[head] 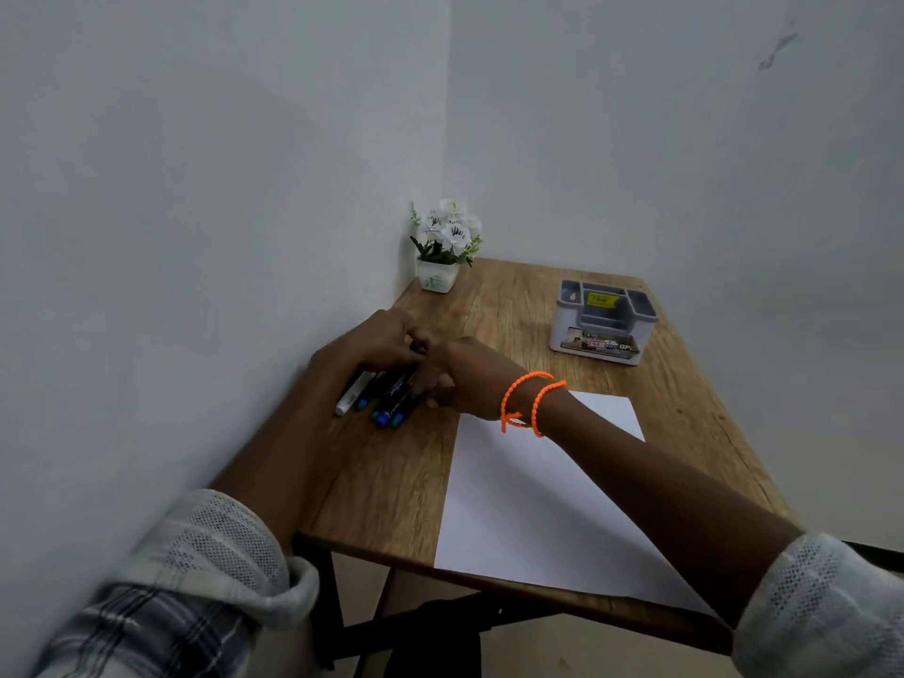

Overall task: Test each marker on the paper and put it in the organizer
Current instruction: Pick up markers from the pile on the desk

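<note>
Several dark markers with blue caps (389, 408) and one white marker (353, 392) lie bunched at the table's left edge, close to the wall. My left hand (379, 340) hovers over their far ends with its fingers curled; what it holds is hidden. My right hand (464, 379), with orange bands on the wrist, reaches across from the right. Its fingers and thumb curl round one dark marker in the bunch. A blank white sheet of paper (518, 491) lies near the table's front edge. The grey-and-white organizer (600, 330) stands at the far right, its compartments holding no markers.
A small white pot of white flowers (442, 247) stands in the far left corner. Walls close in the wooden table (513, 305) on the left and behind. Bare wood lies between the paper and the organizer.
</note>
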